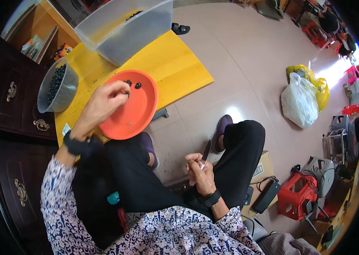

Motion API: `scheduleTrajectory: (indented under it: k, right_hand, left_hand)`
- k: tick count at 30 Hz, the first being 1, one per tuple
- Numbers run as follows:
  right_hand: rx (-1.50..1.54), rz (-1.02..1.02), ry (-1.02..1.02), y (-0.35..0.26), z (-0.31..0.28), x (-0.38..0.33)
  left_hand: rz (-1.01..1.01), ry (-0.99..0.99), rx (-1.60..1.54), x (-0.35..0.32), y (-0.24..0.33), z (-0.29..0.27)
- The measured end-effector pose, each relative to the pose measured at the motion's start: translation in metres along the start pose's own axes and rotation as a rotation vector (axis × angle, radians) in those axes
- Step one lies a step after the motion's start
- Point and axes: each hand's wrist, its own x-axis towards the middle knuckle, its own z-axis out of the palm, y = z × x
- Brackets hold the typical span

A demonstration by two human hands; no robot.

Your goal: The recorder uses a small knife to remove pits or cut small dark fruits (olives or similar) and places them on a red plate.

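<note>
My left hand [103,104] reaches over an orange plastic plate [139,112] on the low yellow table [175,63], fingertips pinched together on a small dark berry. Two dark berries [132,84] lie near the plate's far rim. My right hand [200,170] rests above my knee and grips a small knife [206,151], its dark blade pointing up and away. A metal bowl [64,91] full of dark berries stands at the table's left edge. Both wrists carry black bands.
A translucent grey plastic tub [124,36] stands at the back of the table. Dark wooden drawers [9,110] line the left. On the tiled floor sit a white bag [299,102], a yellow bag [319,83], a red stool [298,195] and a cardboard box [262,168].
</note>
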Motion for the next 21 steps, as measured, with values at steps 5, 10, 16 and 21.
scheduleTrajectory:
  k: [5, 10, 16, 21]
  right_hand:
    - [0.057, -0.07, -0.13, -0.016, 0.014, -0.008]
    - [0.004, -0.119, -0.139, -0.018, 0.026, -0.014]
    - [-0.032, -0.132, -0.088, -0.008, 0.014, -0.006]
    - [0.066, -0.088, -0.108, -0.003, 0.009, -0.002]
  left_hand:
    - [-0.298, -0.179, -0.861, -0.084, 0.04, 0.051]
    - [-0.382, -0.163, -1.05, -0.112, 0.023, 0.135]
    - [-0.252, -0.116, -0.946, -0.114, 0.024, 0.176]
    - [-0.167, -0.08, -0.811, -0.114, 0.028, 0.176]
